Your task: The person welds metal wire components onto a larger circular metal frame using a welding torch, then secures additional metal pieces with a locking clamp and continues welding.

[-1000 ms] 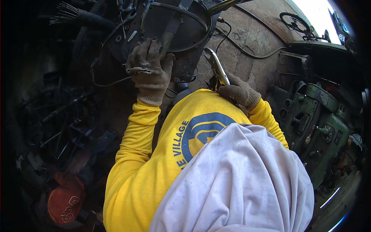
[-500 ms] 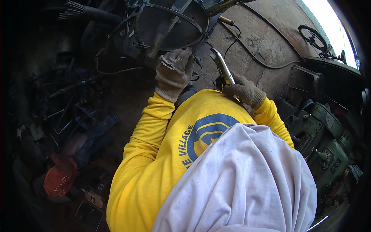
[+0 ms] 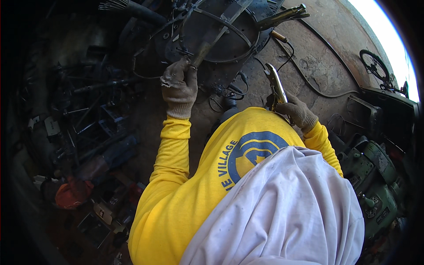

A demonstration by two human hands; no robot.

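Observation:
My left hand (image 3: 180, 86), in a worn brown work glove, is at the end of a brownish handle (image 3: 202, 54). Its thumb stands apart from its partly curled fingers, and no firm grip on the handle shows. From that handle a flat metal bar (image 3: 227, 22) runs across a round metal ring frame (image 3: 245, 33) on a dark work surface. My gloved right hand (image 3: 298, 110) is closed around shiny locking pliers (image 3: 276, 86), held with their jaws pointing away from me, close to my body. A second pair of locking pliers (image 3: 282, 17) sits at the ring's right side.
A tool with a wooden handle and cord (image 3: 279, 36) lies right of the ring. Black cable (image 3: 238, 88) loops beneath the work surface. Dark metal parts (image 3: 92, 106) clutter the left, near an orange cap (image 3: 73, 193). A green machine (image 3: 375, 190) and a bicycle wheel (image 3: 373, 62) are at right.
My left hand has moved left, away from the ring's near edge, to the handle's end. The whole view has shifted slightly. My right hand keeps hold of the locking pliers.

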